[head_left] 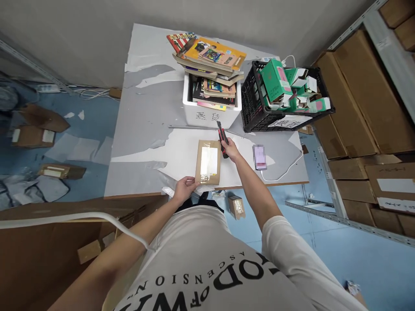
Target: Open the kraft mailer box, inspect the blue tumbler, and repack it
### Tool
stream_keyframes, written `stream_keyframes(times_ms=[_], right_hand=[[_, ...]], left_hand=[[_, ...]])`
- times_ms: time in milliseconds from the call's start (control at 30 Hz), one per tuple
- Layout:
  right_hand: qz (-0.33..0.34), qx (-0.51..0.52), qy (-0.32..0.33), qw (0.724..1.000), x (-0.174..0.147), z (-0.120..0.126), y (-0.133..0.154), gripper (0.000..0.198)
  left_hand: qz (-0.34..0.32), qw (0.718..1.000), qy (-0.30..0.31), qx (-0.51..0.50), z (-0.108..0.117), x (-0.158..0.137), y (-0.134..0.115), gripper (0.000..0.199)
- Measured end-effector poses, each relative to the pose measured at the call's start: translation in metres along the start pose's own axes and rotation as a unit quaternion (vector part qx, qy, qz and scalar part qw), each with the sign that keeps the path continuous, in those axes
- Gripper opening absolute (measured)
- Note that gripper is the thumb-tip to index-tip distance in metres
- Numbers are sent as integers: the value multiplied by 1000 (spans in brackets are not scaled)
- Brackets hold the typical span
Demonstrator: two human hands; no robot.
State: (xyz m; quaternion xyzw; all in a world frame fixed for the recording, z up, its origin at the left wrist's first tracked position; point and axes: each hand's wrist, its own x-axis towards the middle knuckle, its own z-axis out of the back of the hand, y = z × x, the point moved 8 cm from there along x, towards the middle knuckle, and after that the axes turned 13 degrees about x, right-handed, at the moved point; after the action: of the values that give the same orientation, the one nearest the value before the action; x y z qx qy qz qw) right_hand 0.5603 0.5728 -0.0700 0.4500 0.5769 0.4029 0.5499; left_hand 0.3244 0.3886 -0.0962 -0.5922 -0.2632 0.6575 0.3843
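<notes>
Evidently, the head view takes in a table [139, 112] whose smooth grey covering is torn into ragged-edged patches, with bare white showing between them. At its far side stands a white bin [191, 113] with smooth walls and handwritten characters on its front, heaped with worn, soft-edged books [214, 56] that rise above the rim. Just beside it, a black lattice crate [254, 117] of plastic holds green boxes [274, 80], some with opened flaps. A thin, straight strip [183, 127] lies before the bin, and toward the right a flat phone [260, 157] with a lit screen is joined to a white cable [275, 179].

The cardboard parcel [208, 162] lies flat near the table's front edge, directly before the person: a brown, oblong package, its long sides running away from the body, with a white label on top and glossy clear tape catching the light.

The left hand [185, 188] is narrow, its fingers gathered on the parcel's near left corner. The right hand [230, 149] is closed round a red-and-black box cutter [223, 138], held just beside the parcel's right edge, its tip pointing away toward the bin; this arm reaches forward, nearly straight.
</notes>
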Motion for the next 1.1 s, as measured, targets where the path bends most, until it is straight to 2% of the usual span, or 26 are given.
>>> stream_keyframes(times_ms=[133, 233, 300, 367, 467, 567, 667, 767, 867, 1000, 1100], right_hand=[[22, -14, -15, 1000, -9, 0, 0, 31], [26, 10, -49, 998, -27, 9, 4, 31], [28, 52, -87, 994, -52, 20, 6, 32], [21, 102, -128, 986, -88, 30, 1, 31], [-27, 176, -169, 969, -150, 34, -22, 31], [-75, 275, -188, 940, -203, 21, -50, 32], [-114, 366, -188, 904, -231, -5, -70, 37], [-140, 410, -189, 882, -239, -28, -79, 43], [-139, 421, -199, 874, -237, -36, -83, 44], [-125, 400, -212, 883, -226, -21, -84, 43], [-104, 357, -193, 908, -203, 5, -70, 40]], left_hand=[[-3, 999, 1, 49, 5, 4, 4, 58], [-8, 990, 1, 143, 17, 11, -3, 62], [-28, 976, 0, 214, 26, 22, -20, 64], [-65, 962, -9, 263, 32, 40, -47, 65], [-145, 950, -12, 278, 31, 80, -95, 63], [-206, 945, 11, 256, 18, 121, -129, 60], [-177, 954, 59, 234, 4, 149, -131, 55], [-130, 970, 100, 181, -4, 160, -118, 50], [-126, 978, 97, 131, -5, 161, -113, 46], [-139, 983, 59, 108, 6, 156, -114, 47], [-162, 980, 3, 112, 30, 140, -114, 46]])
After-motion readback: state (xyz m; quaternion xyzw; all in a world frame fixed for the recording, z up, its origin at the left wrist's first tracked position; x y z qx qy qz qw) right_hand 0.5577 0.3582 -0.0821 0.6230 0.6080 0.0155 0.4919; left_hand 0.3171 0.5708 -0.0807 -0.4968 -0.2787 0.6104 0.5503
